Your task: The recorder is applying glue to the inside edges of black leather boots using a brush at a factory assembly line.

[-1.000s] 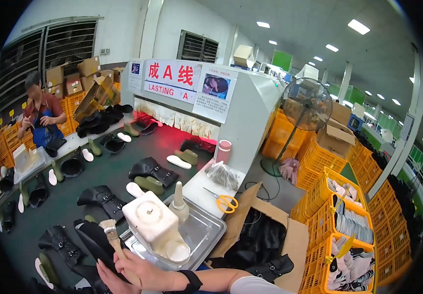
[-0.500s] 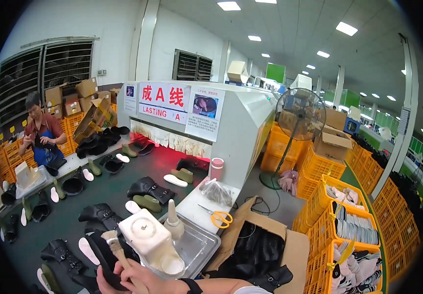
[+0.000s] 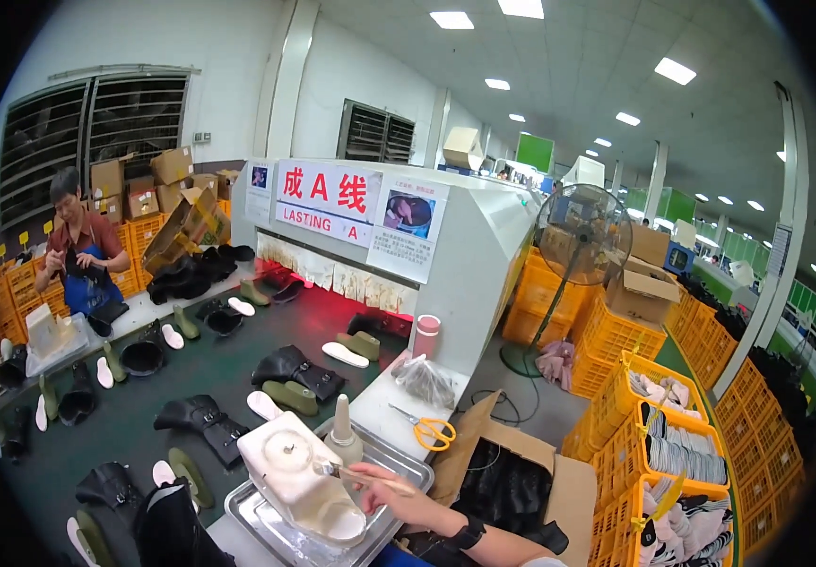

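My right hand (image 3: 384, 493) comes in from the lower right, its fingers closed round the wooden handle of a brush (image 3: 406, 485). The bristles are at the side of a cream plastic container (image 3: 271, 470) with a cut-open top. That container stands in a clear shallow tray (image 3: 397, 465), next to a bottle with a tapered nozzle (image 3: 343, 430). A black boot (image 3: 173, 529) rises at the lower edge. My left hand is out of sight, so what it holds is hidden.
Black boots (image 3: 202, 420), green shoe lasts (image 3: 290, 397) and pale insoles (image 3: 345, 354) lie across the dark green conveyor (image 3: 157, 397). Orange-handled scissors (image 3: 434, 433), an open carton (image 3: 573, 501) and orange crates (image 3: 607, 529) are on the right. Another person (image 3: 86, 250) works far left.
My right hand has moved the brush rightward from the boot to the container. The boot has shifted lower left, and my left hand has gone out of view.
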Demonstrator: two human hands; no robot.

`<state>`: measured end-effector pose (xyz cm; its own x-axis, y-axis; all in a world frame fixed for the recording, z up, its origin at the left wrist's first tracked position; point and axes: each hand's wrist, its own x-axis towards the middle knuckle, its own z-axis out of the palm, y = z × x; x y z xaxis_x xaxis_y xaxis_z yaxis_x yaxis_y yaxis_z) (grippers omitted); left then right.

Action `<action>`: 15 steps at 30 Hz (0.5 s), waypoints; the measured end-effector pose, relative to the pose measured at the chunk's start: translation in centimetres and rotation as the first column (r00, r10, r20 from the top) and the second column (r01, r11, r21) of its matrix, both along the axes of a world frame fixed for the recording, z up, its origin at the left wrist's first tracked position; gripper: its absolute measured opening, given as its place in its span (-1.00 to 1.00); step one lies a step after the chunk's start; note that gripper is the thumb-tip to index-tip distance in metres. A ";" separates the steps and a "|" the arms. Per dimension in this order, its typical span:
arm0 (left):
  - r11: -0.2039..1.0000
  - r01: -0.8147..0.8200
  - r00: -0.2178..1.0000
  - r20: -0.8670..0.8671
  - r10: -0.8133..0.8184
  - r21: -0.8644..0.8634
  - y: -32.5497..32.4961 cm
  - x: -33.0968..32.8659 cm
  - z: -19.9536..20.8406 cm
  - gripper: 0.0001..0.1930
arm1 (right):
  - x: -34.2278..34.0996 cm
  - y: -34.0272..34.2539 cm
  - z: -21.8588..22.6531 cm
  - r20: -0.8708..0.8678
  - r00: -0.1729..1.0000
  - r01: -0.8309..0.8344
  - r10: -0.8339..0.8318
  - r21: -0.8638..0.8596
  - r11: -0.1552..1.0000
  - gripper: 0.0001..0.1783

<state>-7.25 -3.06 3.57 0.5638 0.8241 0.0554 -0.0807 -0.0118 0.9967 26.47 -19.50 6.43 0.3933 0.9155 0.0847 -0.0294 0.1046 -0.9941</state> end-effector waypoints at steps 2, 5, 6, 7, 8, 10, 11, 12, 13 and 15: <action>0.997 0.015 1.000 -0.012 -0.016 -0.077 -0.6 -0.4 0.0 -0.53 | 0.9 0.1 -1.6 -0.019 1.000 -0.022 0.022 -0.014 1.000 -0.50; 0.977 0.073 0.996 0.059 -0.063 -0.199 -1.0 0.2 1.8 -0.52 | 2.3 0.9 -2.6 -0.042 0.999 0.005 -0.008 -0.056 0.998 -0.39; 0.962 0.212 0.973 0.133 -0.191 -0.170 0.6 2.8 4.1 -0.51 | 3.0 -0.1 -2.1 -0.165 0.978 0.131 -0.125 0.024 0.991 -0.39; 0.951 0.234 0.967 0.146 -0.207 -0.203 0.1 1.7 2.5 -0.48 | 3.1 0.0 -1.8 -0.147 0.980 0.136 -0.135 -0.004 0.991 -0.41; 0.898 0.296 0.942 0.256 -0.218 -0.324 -0.3 2.0 2.2 -0.46 | 3.1 0.3 -2.4 -0.172 0.979 0.114 -0.107 0.033 0.993 -0.44; 0.901 0.326 0.942 0.178 -0.284 -0.285 0.5 2.4 0.1 -0.12 | 2.9 -0.2 -2.6 -0.177 0.947 0.275 -0.267 0.016 0.961 -0.60; 0.922 0.282 0.957 0.145 -0.251 -0.264 0.9 1.7 -1.9 -0.21 | 3.6 0.1 -3.0 -0.145 0.952 0.278 -0.270 0.040 0.960 -0.67; 0.931 0.267 0.962 0.130 -0.241 -0.249 1.4 1.2 -3.4 -0.22 | 3.7 0.2 -3.1 -0.254 0.921 0.313 -0.294 0.039 0.949 -0.75; 0.943 0.238 0.970 0.114 -0.217 -0.231 1.5 0.7 -4.1 -0.22 | 3.9 0.6 -2.9 -0.295 0.903 0.320 -0.311 -0.018 0.947 -0.75; 0.939 0.256 0.967 0.064 -0.248 -0.230 2.5 -0.1 -4.6 -0.23 | 4.8 0.9 -3.7 -0.197 0.929 0.319 -0.315 -0.013 0.948 -0.80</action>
